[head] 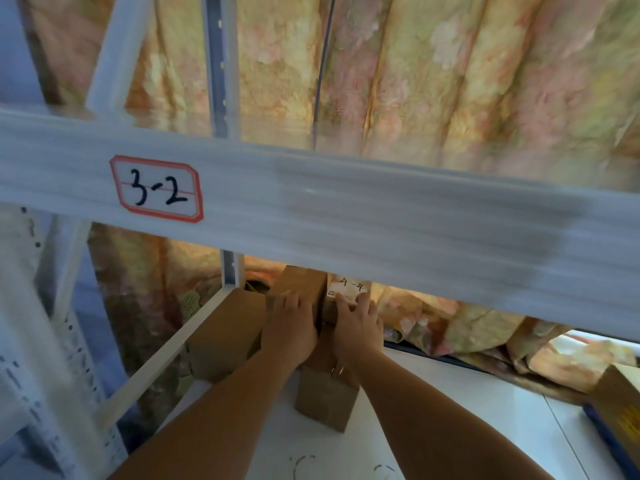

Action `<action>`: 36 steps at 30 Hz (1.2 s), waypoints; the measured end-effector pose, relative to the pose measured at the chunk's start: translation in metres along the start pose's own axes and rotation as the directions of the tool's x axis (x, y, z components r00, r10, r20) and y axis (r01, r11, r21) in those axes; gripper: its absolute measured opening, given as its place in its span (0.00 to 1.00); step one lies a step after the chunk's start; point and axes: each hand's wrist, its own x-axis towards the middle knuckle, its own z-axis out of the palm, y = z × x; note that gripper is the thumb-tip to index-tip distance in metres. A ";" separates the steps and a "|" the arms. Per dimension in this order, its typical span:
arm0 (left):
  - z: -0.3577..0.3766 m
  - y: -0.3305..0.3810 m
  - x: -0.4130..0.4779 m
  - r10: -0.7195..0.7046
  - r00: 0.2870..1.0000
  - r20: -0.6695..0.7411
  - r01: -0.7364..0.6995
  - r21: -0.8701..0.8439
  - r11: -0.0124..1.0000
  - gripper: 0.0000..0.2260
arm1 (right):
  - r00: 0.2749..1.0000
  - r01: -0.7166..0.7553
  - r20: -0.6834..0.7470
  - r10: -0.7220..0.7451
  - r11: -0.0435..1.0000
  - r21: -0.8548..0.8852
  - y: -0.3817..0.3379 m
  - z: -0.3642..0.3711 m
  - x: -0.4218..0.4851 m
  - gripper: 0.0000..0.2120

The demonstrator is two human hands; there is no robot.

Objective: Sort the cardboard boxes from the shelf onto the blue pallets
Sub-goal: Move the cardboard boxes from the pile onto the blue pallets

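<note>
Under the white shelf beam (346, 216) tagged "3-2", several cardboard boxes stand on the lower white shelf board (433, 410). My left hand (289, 327) lies flat on a tall brown box (303, 284) at the back. My right hand (358, 327) rests with spread fingers on a neighbouring box (348, 289) that bears a white label reading "4-4". Another brown box (227, 336) sits to the left, and a smaller box (325, 403) stands in front, below my wrists. Whether either hand grips its box I cannot tell; the fingers lie on top.
A flowered curtain (415, 81) hangs behind the shelf and bunches onto the board at the right. White perforated uprights (69, 358) stand at the left. A further cardboard box (620, 410) sits at the right edge over something blue.
</note>
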 end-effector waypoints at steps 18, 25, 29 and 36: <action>-0.005 0.058 0.018 -0.267 0.954 0.136 0.299 -0.512 0.806 0.16 | 0.979 -0.041 -0.137 0.149 0.808 0.587 0.010 0.015 -0.007 0.13; -0.015 0.081 0.008 -0.129 0.989 0.072 0.146 -0.604 0.784 0.19 | 0.824 -0.242 -0.086 0.559 0.486 0.840 0.029 -0.011 -0.002 0.22; -0.012 0.098 -0.006 -0.009 0.993 0.118 0.078 -0.593 0.801 0.21 | 0.791 -0.258 -0.086 0.606 0.457 0.851 0.056 -0.019 -0.014 0.17; 0.007 0.152 -0.040 0.126 0.980 0.152 -0.010 -0.600 0.800 0.20 | 0.766 -0.312 0.000 0.643 0.373 0.874 0.117 -0.029 -0.050 0.18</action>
